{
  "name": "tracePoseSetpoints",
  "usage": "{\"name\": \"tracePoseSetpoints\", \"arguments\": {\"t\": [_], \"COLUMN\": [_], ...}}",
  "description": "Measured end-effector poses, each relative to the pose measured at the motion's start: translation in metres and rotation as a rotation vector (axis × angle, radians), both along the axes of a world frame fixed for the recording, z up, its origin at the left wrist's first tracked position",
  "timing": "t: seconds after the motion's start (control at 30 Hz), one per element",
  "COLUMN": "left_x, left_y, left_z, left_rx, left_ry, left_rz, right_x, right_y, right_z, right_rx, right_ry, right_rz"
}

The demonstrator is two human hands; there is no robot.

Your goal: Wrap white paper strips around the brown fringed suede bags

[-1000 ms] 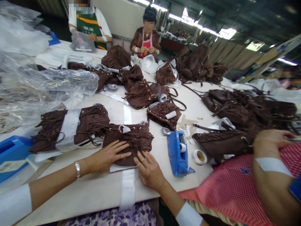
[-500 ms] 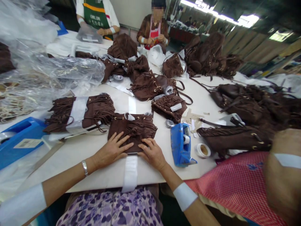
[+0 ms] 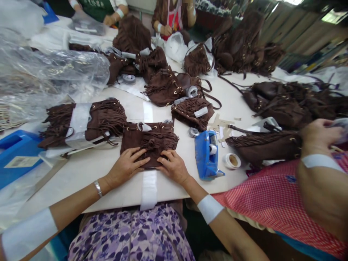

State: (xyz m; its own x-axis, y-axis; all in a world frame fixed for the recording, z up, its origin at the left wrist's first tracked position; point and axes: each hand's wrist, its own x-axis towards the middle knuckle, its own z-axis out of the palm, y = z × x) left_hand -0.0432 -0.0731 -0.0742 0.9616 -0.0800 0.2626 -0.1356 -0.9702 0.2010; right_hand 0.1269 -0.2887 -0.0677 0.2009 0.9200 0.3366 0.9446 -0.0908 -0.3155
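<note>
A brown fringed bag (image 3: 136, 139) lies flat on the table in front of me, with gold eyelets along its far edge. My left hand (image 3: 129, 165) rests on its near left part, fingers stretched out. On the near right part lies my right hand (image 3: 174, 166), its fingers spread and slightly bent. Under the bag runs a white strip (image 3: 149, 190), which sticks out toward me over the table's edge and shows again beyond the bag. Left of it sits another fringed bag (image 3: 104, 121) with a white band (image 3: 79, 121) around it.
To the right stand a blue tape dispenser (image 3: 202, 156) and a roll of tape (image 3: 232, 161). Another blue dispenser (image 3: 16, 152) is at the left, near clear plastic bags (image 3: 73, 72). More brown bags (image 3: 168, 87) lie beyond. A co-worker's arm (image 3: 318, 166) reaches in from the right; two people work opposite.
The view has tilted downward a little. Both my hands stay on the bag. At the right, the co-worker's hand has come into sight beside the brown bags, holding something greyish and see-through.
</note>
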Motion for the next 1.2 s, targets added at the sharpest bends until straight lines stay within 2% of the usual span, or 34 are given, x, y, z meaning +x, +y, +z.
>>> {"name": "tracePoseSetpoints", "arguments": {"t": [0.17,0.33,0.43,0.53,0.63,0.83,0.97,1.1,1.2], "left_x": [-0.005,-0.015,-0.018,-0.014,-0.008,-0.005,0.003,0.024,0.03], "left_y": [-0.005,-0.03,-0.048,-0.056,-0.057,-0.057,-0.057,-0.048,-0.035], "left_z": [-0.007,0.011,0.017,0.011,0.001,-0.014,-0.001,0.021,0.027], "left_rx": [0.129,0.19,0.252,0.293,0.283,0.136,0.059,0.136,0.195], "left_ry": [-0.056,-0.16,-0.25,-0.252,-0.257,-0.284,-0.247,-0.122,-0.103], "left_rz": [0.007,0.123,0.104,0.074,0.099,0.155,0.149,-0.004,-0.015], "right_x": [-0.003,-0.007,-0.007,-0.007,-0.008,-0.011,-0.012,-0.011,-0.012], "right_y": [-0.002,-0.002,-0.002,-0.002,-0.003,-0.007,-0.005,-0.002,-0.002], "right_z": [-0.003,0.001,-0.002,-0.006,-0.005,0.0,-0.001,-0.001,-0.001], "right_rx": [0.059,0.092,0.118,0.136,0.117,0.047,0.042,0.059,0.08], "right_ry": [-0.07,-0.144,-0.164,-0.158,-0.117,-0.04,-0.055,-0.044,-0.061], "right_rz": [0.004,0.001,-0.001,-0.012,-0.027,-0.042,-0.049,-0.036,-0.044]}}
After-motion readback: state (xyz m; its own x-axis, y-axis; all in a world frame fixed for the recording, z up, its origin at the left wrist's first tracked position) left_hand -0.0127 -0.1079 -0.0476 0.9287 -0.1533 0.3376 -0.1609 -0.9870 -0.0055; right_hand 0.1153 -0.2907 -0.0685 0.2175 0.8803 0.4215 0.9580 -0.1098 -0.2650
